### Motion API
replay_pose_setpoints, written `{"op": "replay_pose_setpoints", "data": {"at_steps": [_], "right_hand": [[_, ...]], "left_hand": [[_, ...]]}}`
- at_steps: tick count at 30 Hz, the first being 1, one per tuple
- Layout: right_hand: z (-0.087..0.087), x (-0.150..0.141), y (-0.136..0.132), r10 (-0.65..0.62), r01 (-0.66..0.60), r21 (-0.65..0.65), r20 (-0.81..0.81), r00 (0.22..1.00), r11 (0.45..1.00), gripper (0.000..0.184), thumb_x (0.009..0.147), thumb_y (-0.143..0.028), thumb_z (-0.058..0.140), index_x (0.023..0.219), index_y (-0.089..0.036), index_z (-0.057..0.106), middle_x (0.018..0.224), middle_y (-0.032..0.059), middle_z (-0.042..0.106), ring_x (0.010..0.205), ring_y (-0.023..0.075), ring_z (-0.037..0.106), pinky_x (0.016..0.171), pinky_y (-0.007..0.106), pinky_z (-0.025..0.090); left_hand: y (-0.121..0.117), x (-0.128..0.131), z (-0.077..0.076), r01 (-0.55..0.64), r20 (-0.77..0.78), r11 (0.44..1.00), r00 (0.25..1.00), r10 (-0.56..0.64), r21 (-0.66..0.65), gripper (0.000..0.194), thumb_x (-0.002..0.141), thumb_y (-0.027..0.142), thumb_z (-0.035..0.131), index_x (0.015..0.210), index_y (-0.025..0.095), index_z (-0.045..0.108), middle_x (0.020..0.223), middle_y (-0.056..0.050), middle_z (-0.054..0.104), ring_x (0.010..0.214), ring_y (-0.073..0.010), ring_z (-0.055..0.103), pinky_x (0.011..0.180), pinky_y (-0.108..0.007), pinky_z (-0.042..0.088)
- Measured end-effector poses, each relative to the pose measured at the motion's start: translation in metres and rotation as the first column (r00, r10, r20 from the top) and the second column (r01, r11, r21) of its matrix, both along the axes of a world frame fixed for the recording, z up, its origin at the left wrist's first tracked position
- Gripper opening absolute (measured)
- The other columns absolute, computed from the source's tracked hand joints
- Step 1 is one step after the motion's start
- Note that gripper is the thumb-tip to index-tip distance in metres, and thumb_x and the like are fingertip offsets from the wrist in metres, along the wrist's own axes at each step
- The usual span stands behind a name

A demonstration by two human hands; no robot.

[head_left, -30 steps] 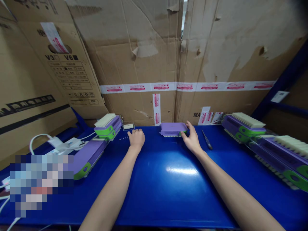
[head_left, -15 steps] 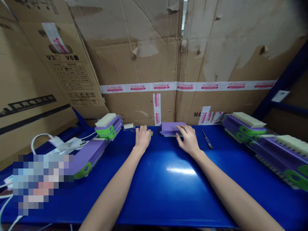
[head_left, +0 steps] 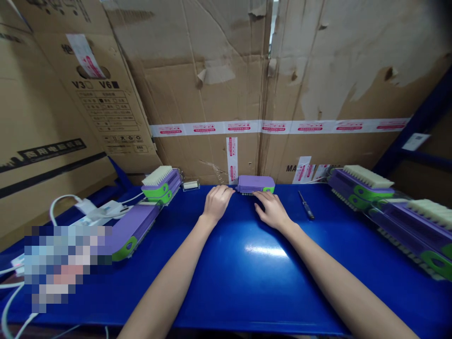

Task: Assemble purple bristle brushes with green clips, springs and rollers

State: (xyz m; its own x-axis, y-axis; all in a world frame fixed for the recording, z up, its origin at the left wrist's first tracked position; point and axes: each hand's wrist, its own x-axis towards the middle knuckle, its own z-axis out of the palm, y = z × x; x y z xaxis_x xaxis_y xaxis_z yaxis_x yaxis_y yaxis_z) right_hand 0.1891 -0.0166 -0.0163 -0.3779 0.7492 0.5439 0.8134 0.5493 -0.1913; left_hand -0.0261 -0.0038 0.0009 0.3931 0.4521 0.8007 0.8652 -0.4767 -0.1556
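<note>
A small purple housing with a green corner (head_left: 256, 183) lies at the back of the blue table (head_left: 247, 273), against the cardboard boxes. My left hand (head_left: 215, 203) rests on the table just left of it, fingers bent and pressed together, tips close to its left end; what they hold is hidden. In front of the housing my right hand (head_left: 270, 210) lies flat with its fingers stretched out, the tips just short of the front edge.
A small screwdriver (head_left: 305, 205) lies right of my right hand. Purple-and-green brush units stand at the left (head_left: 159, 182) and right (head_left: 360, 184), longer ones beside them (head_left: 132, 228). A small clear box (head_left: 190, 185) and white cables (head_left: 70, 207) sit at the left. Cardboard boxes (head_left: 212, 70) wall the back.
My left hand moved right from near the small box to the housing's left end. The right hand let go of the housing's right end and drew back in front of it.
</note>
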Motion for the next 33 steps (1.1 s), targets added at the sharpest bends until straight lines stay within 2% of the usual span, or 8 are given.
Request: {"op": "replay_pose_setpoints", "data": {"at_steps": [5, 8, 12, 18, 22, 26, 29, 33], "right_hand": [[-0.003, -0.003, 0.003, 0.061, -0.096, -0.112, -0.285, 0.957, 0.989, 0.040, 0.085, -0.028, 0.046, 0.122, -0.015, 0.055, 0.122, 0.0129, 0.060, 0.115, 0.0265, 0.053, 0.099, 0.045, 0.037], [-0.001, -0.008, 0.003, 0.011, -0.204, -0.245, -0.614, 0.789, 0.948, 0.041, 0.084, -0.037, 0.049, 0.120, -0.018, 0.055, 0.111, 0.0107, 0.066, 0.105, 0.0236, 0.060, 0.096, 0.041, 0.042], [0.006, -0.013, 0.000, -0.100, -0.451, -0.360, -0.859, 0.503, 0.817, 0.047, 0.076, -0.044, 0.059, 0.117, -0.019, 0.056, 0.099, 0.0079, 0.070, 0.094, 0.0232, 0.065, 0.082, 0.037, 0.050], [0.010, -0.015, -0.004, -0.193, -0.577, -0.365, -0.921, 0.338, 0.731, 0.044, 0.067, -0.039, 0.071, 0.106, -0.020, 0.062, 0.097, 0.0071, 0.070, 0.091, 0.0210, 0.065, 0.071, 0.030, 0.051], [0.008, -0.015, -0.002, -0.241, -0.560, -0.364, -0.928, 0.283, 0.745, 0.039, 0.064, -0.038, 0.073, 0.097, -0.018, 0.064, 0.094, 0.0071, 0.071, 0.079, 0.0180, 0.066, 0.066, 0.028, 0.051], [0.008, -0.012, 0.001, -0.288, -0.548, -0.366, -0.930, 0.227, 0.752, 0.040, 0.065, -0.038, 0.073, 0.098, -0.018, 0.061, 0.087, 0.0069, 0.071, 0.070, 0.0167, 0.066, 0.061, 0.028, 0.050], [0.008, -0.009, 0.002, -0.290, -0.555, -0.365, -0.931, 0.222, 0.747, 0.040, 0.067, -0.039, 0.070, 0.099, -0.019, 0.059, 0.086, 0.0076, 0.071, 0.071, 0.0184, 0.067, 0.063, 0.030, 0.051], [0.009, -0.007, 0.002, -0.287, -0.550, -0.371, -0.928, 0.236, 0.748, 0.040, 0.067, -0.040, 0.070, 0.099, -0.019, 0.057, 0.087, 0.0094, 0.071, 0.074, 0.0208, 0.068, 0.067, 0.034, 0.053]], "left_hand": [[-0.005, 0.013, -0.003, 0.099, -0.050, 0.995, 0.994, -0.101, -0.033, 0.020, 0.090, 0.024, 0.045, 0.084, 0.015, 0.062, 0.088, -0.006, 0.067, 0.078, -0.0167, 0.063, 0.071, -0.029, 0.046], [-0.011, 0.022, -0.002, 0.181, -0.059, 0.981, 0.981, -0.185, -0.068, 0.016, 0.089, 0.021, 0.046, 0.087, 0.015, 0.061, 0.099, -0.009, 0.065, 0.085, -0.0177, 0.064, 0.075, -0.030, 0.050], [-0.018, 0.030, -0.001, 0.340, -0.019, 0.928, 0.938, -0.347, -0.154, 0.017, 0.089, 0.016, 0.042, 0.093, 0.015, 0.059, 0.112, -0.010, 0.060, 0.099, -0.0178, 0.061, 0.083, -0.029, 0.051], [-0.021, 0.035, -0.003, 0.430, 0.082, 0.867, 0.902, -0.424, -0.251, 0.021, 0.089, 0.015, 0.039, 0.100, 0.017, 0.057, 0.115, -0.009, 0.058, 0.106, -0.0166, 0.057, 0.087, -0.030, 0.050], [-0.016, 0.028, -0.003, 0.349, 0.119, 0.912, 0.936, -0.330, -0.214, 0.020, 0.088, 0.024, 0.045, 0.103, 0.017, 0.056, 0.107, -0.009, 0.062, 0.102, -0.0194, 0.058, 0.087, -0.033, 0.048], [-0.003, 0.007, -0.004, 0.103, 0.163, 0.964, 0.985, -0.063, -0.244, 0.021, 0.089, 0.025, 0.043, 0.100, 0.016, 0.057, 0.098, -0.009, 0.064, 0.095, -0.0209, 0.059, 0.083, -0.035, 0.047], [0.008, -0.014, -0.011, -0.078, 0.140, 0.942, 0.982, 0.129, -0.326, 0.024, 0.087, 0.022, 0.044, 0.106, 0.015, 0.057, 0.106, -0.012, 0.063, 0.100, -0.0241, 0.057, 0.084, -0.038, 0.045], [0.016, -0.030, -0.021, -0.170, 0.061, 0.866, 0.973, 0.224, -0.470, 0.031, 0.085, 0.020, 0.047, 0.114, 0.014, 0.056, 0.119, -0.015, 0.059, 0.114, -0.0284, 0.050, 0.096, -0.049, 0.035]]}}
